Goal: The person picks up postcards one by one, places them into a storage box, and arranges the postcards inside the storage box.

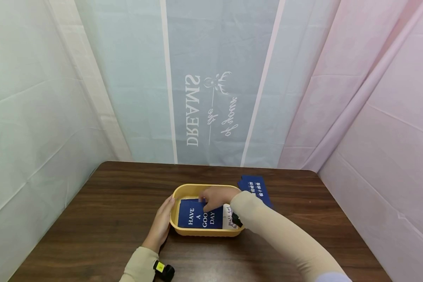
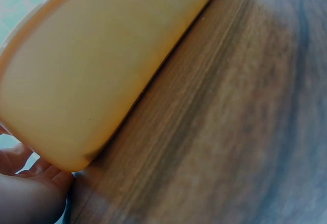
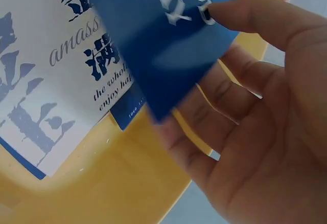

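A yellow plastic basket (image 1: 208,232) stands on the table and contains several printed cards. My right hand (image 1: 218,197) reaches into it and pinches a blue card (image 1: 197,215) lettered "HAVE A GOOD DAY". In the right wrist view, the thumb lies on the printed face of that card and the fingers are behind it. A white card (image 3: 56,81) with dark characters is beside it, over the edge of another blue card (image 3: 121,114). My left hand (image 1: 160,223) rests against the basket's left end, its fingertips near the rim; part of its fingers is hidden.
More blue cards (image 1: 255,188) with white characters lie on the table behind the basket's right end, partly covered by the right forearm. The dark wood table (image 1: 109,219) is bordered by hanging cloths at the back and both sides.
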The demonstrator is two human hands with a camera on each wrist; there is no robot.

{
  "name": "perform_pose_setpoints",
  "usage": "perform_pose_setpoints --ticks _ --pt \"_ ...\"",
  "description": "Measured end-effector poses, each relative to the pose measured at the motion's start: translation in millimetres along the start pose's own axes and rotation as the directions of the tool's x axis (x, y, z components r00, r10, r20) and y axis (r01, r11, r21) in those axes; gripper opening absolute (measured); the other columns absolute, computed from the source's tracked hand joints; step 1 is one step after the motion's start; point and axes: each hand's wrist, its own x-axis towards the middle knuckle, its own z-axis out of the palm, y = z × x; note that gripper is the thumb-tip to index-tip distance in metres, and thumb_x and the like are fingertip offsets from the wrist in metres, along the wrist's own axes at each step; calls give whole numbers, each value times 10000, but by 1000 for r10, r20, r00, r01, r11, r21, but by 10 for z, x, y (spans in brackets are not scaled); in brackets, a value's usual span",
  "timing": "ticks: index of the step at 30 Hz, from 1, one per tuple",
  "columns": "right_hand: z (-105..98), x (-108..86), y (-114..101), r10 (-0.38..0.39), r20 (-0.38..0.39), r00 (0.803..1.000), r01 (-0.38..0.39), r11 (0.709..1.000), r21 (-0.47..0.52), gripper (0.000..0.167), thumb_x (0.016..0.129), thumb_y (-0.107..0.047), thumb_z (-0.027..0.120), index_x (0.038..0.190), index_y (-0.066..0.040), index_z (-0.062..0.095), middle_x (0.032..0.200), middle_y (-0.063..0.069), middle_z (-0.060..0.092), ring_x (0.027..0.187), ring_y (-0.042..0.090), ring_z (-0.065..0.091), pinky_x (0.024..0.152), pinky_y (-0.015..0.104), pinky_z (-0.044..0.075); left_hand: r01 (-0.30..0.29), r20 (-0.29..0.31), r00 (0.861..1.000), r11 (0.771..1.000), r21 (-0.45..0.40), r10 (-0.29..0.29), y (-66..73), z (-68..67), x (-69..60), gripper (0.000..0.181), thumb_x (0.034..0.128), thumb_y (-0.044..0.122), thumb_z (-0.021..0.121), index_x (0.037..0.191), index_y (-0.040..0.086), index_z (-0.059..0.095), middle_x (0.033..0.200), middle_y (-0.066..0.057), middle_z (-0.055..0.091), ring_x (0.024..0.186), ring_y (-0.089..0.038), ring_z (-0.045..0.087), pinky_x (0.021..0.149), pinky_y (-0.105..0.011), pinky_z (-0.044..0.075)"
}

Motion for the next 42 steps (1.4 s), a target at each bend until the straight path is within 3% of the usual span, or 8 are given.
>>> perform_pose_setpoints --ticks 7,16,24,42 --pt "42 28 -109 35 43 998 -31 995 -96 439 880 -277 780 1283 -153 661 1180 -52 655 1005 80 591 895 293 516 -16 0 1000 1000 2 16 -20 3 4 667 1096 399 375 1558 -58 223 1595 -267 230 1469 -403 209 1186 -548 185" --pt "71 30 -226 31 2 1000 -30 979 -203 441 808 -270 861 1203 -151 708 1080 -71 667 893 55 586 798 232 524 -22 2 1000 1000 -6 22 -10 -11 7 652 1100 383 371 1560 -53 220 1603 -258 216 1477 -392 190 1191 -541 172" --pt "135 83 -274 63 -4 998 -62 972 -227 597 768 -259 896 1303 -175 644 1172 -53 655 1005 61 580 876 235 515 -3 -1 1000 1000 -14 3 5 0 5 655 1100 378 368 1557 -65 212 1597 -273 217 1471 -404 199 1189 -541 178" --pt "130 113 -292 78 31 996 -70 978 -198 582 790 -243 881 1312 -221 625 1198 -52 622 1002 59 547 883 254 516 17 -15 1000 999 -40 -18 -7 22 -2 670 1079 408 430 1562 -21 254 1575 -261 280 1435 -397 289 1168 -542 250"
